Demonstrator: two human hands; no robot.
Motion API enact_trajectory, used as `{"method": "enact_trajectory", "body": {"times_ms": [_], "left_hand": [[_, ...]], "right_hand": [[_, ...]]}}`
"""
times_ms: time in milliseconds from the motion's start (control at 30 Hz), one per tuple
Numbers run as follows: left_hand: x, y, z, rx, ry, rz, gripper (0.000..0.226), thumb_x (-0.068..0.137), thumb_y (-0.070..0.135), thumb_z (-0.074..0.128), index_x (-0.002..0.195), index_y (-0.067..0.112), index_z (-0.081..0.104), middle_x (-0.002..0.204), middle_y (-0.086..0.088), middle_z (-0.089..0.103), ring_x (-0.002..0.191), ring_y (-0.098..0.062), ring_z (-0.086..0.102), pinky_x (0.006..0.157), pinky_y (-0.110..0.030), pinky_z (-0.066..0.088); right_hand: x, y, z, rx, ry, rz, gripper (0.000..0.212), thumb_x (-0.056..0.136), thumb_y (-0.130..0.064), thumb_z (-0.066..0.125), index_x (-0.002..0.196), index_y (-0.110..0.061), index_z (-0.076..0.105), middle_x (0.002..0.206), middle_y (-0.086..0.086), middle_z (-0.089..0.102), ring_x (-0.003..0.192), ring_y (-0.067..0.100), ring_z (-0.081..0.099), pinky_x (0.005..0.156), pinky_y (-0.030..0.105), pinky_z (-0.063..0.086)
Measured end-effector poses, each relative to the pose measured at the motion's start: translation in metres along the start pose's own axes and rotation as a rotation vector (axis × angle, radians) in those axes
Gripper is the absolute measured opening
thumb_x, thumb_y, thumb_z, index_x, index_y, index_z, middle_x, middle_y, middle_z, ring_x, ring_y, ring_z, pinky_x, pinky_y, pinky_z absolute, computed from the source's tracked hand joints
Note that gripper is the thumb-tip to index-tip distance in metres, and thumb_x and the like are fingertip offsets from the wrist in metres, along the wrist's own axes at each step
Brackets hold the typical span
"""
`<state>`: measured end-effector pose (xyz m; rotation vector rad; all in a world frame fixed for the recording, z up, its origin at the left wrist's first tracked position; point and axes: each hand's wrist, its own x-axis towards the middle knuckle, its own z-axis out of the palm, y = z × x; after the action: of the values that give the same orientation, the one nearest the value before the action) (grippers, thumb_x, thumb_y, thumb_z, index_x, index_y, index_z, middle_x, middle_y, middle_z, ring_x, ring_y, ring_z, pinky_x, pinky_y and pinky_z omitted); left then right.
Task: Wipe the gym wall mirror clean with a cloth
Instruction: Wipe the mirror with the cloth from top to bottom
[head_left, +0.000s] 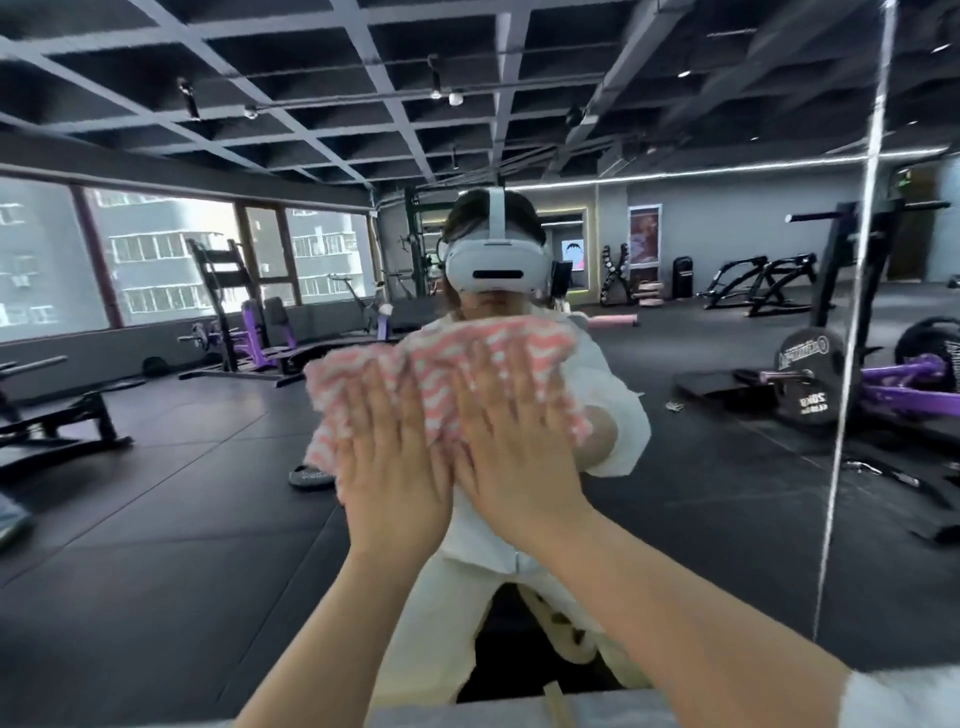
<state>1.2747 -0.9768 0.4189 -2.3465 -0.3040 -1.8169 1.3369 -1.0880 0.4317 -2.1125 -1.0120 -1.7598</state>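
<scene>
1. The left hand (397, 467) and right hand (511, 454) lie side by side, touching. Each grip is flat, fingers straight and slightly apart, pressing rather than clutching, probably to spread even pressure.
2. Under both palms sits the cloth (441, 374), bunched, soft, pink-and-white zigzag weave. It spills out toward 10 and 2 o'clock of the hands, flat against the glass.
3. The mirror (156, 493) is smooth, hard and upright. It reflects the person and dark rubber gym flooring.
4. At 3 o'clock runs a thin vertical panel seam (852, 322).
</scene>
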Motion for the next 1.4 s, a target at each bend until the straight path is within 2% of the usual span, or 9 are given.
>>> {"method": "enact_trajectory", "body": {"times_ms": [133,267,567,700,933,1033,1133,1267,1400], "left_hand": [[-0.060,-0.001,0.011,-0.033,-0.010,-0.107,0.058,0.104,0.036,0.008,0.150,0.008,-0.013,0.150,-0.031,0.011,0.146,-0.030,-0.010,0.116,-0.044,-0.001],[-0.054,0.026,0.018,-0.065,-0.016,-0.182,0.059,0.102,0.041,0.007,0.150,0.012,-0.012,0.150,-0.031,0.007,0.138,-0.045,0.006,0.114,-0.047,-0.002],[0.060,0.011,0.001,0.020,0.083,0.089,0.062,0.096,0.040,0.030,0.148,0.009,0.019,0.151,-0.029,0.023,0.139,-0.041,0.011,0.116,-0.041,-0.006],[0.038,0.002,0.002,0.014,0.036,0.177,0.057,0.101,0.036,0.016,0.146,0.002,0.024,0.150,-0.024,0.028,0.139,-0.035,0.015,0.118,-0.035,-0.006],[-0.062,-0.032,0.008,0.024,-0.168,0.377,0.054,0.104,0.033,0.015,0.145,0.000,0.019,0.147,-0.020,0.020,0.139,-0.039,0.013,0.118,-0.043,0.000],[-0.117,-0.049,0.008,0.059,-0.279,0.471,0.050,0.103,0.032,0.014,0.139,0.001,0.029,0.142,-0.019,0.028,0.143,-0.032,0.007,0.117,-0.043,0.003],[-0.172,-0.072,0.003,0.072,-0.475,0.645,0.048,0.094,0.033,0.031,0.132,0.006,0.039,0.136,-0.015,0.046,0.133,-0.032,0.030,0.110,-0.043,0.021],[-0.229,-0.094,-0.010,0.061,-0.825,0.817,0.057,0.085,0.040,0.036,0.133,0.016,0.053,0.134,-0.002,0.058,0.126,-0.018,0.045,0.102,-0.038,0.027],[-0.242,-0.093,-0.013,0.043,-0.950,0.803,0.055,0.087,0.041,0.036,0.131,0.018,0.060,0.140,0.000,0.051,0.134,-0.016,0.037,0.108,-0.038,0.020]], "right_hand": [[-0.028,-0.005,0.012,-0.003,-0.018,-0.308,0.059,0.093,-0.035,0.036,0.148,-0.014,0.027,0.155,0.005,0.022,0.147,0.026,-0.011,0.119,0.048,-0.004],[-0.032,0.035,-0.001,-0.023,-0.011,-0.398,0.061,0.092,-0.040,0.036,0.147,-0.017,0.026,0.154,0.004,0.021,0.147,0.025,-0.012,0.118,0.048,-0.006],[0.054,0.065,-0.021,-0.045,0.055,-0.215,0.066,0.094,-0.047,0.037,0.150,-0.015,0.025,0.156,0.012,0.027,0.142,0.038,0.015,0.115,0.055,0.001],[0.026,0.039,-0.009,-0.034,0.090,-0.131,0.060,0.097,-0.039,0.038,0.150,-0.012,0.026,0.156,0.014,0.025,0.142,0.038,0.016,0.117,0.051,-0.001],[-0.070,-0.001,0.016,0.036,0.002,-0.203,0.065,0.100,-0.036,0.034,0.152,-0.009,0.007,0.159,0.012,0.005,0.147,0.028,-0.012,0.117,0.052,-0.001],[-0.123,-0.015,0.020,0.026,-0.100,-0.314,0.071,0.098,-0.035,0.034,0.153,-0.005,0.001,0.160,0.012,-0.012,0.148,0.031,-0.008,0.118,0.053,-0.004],[-0.179,-0.026,0.022,0.042,-0.255,-0.432,0.069,0.092,-0.038,0.033,0.151,-0.006,0.016,0.160,0.013,-0.013,0.148,0.031,-0.009,0.117,0.050,-0.006],[-0.240,-0.034,0.022,0.152,-0.561,-0.558,0.067,0.092,-0.049,0.030,0.146,-0.011,0.037,0.160,0.008,0.015,0.149,0.026,0.003,0.119,0.043,-0.008],[-0.253,-0.038,0.018,0.212,-0.732,-0.558,0.065,0.092,-0.052,0.028,0.138,-0.012,0.051,0.148,0.002,0.041,0.141,0.020,0.026,0.119,0.039,0.000]]}}
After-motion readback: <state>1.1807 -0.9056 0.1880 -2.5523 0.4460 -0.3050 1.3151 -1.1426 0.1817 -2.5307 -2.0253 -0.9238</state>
